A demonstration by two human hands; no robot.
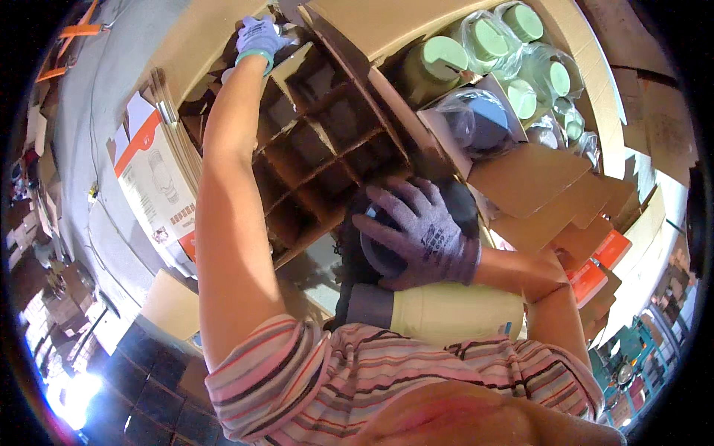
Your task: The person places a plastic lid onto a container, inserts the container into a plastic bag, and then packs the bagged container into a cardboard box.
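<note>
My left hand (258,39), in a purple-grey glove, reaches into the far left corner of a cardboard box with dividers (316,141). Its fingers are curled around something pale and shiny, mostly hidden by the glove. Close to my body, my right hand (428,234), gloved alike, has its fingers spread and bent over a dark round container (381,249). Just below that hand, a pale yellow bottle (457,311) with a dark cap lies on its side against my shirt.
To the right, an open carton (613,111) holds several green-ended containers (491,39), some in clear plastic, and a blue one (482,115). Brown cardboard pieces (532,186) lie nearer. Flattened printed cartons (156,178) lean left of the divided box. Dark square compartments (149,383) show lower left.
</note>
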